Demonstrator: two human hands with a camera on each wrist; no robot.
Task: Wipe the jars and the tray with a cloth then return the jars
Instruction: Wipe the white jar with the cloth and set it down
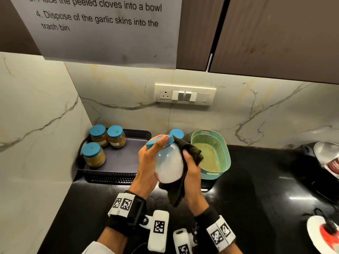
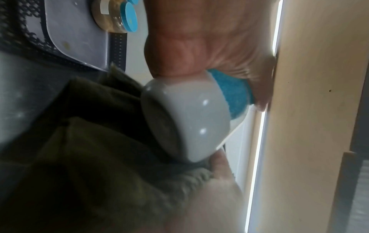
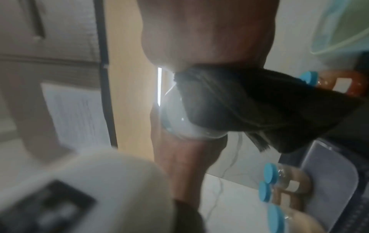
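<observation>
My left hand [image 1: 149,162] grips a blue-lidded jar of white powder [image 1: 169,165], held tilted above the counter; fingers curl over its lid. My right hand [image 1: 191,167] presses a dark olive cloth [image 1: 192,152] round the jar's right side and base. The left wrist view shows the jar [image 2: 191,119] from below with the cloth [image 2: 95,157] under it. In the right wrist view the cloth [image 3: 249,107] covers most of the jar [image 3: 175,126]. Three blue-lidded jars of brown paste [image 1: 107,137] stand at the left of the dark tray [image 1: 126,158]. Another jar [image 1: 177,133] is partly hidden behind my hands.
A teal perforated basket [image 1: 224,156] sits right of the tray on the black counter [image 1: 256,189]. A pan [image 1: 328,154] and a white plate [image 1: 315,233] lie at the right edge. Marble walls close the corner at left and behind; cabinets and a paper sheet hang overhead.
</observation>
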